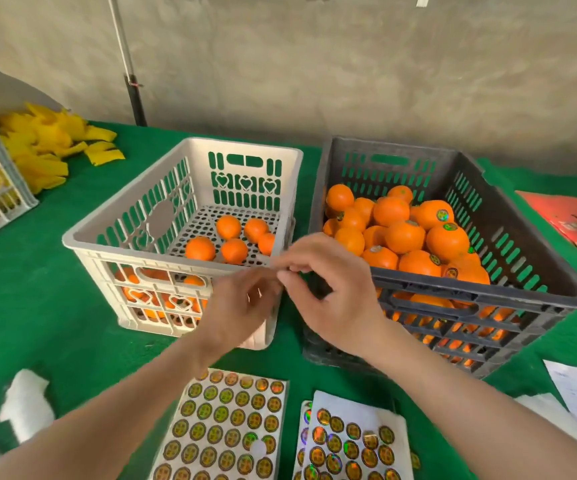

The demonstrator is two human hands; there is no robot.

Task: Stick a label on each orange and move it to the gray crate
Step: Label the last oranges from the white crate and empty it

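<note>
The white crate holds a few bare oranges on its perforated floor. Just beside it, the gray crate is piled high with oranges bearing round labels. Both hands meet above the crates' near edges. The right hand is curled, thumb and forefinger pressed tip to tip; what they pinch is too small to see. The left hand is blurred, so its grip cannot be told. Two sticker sheets lie on the green cloth.
</note>
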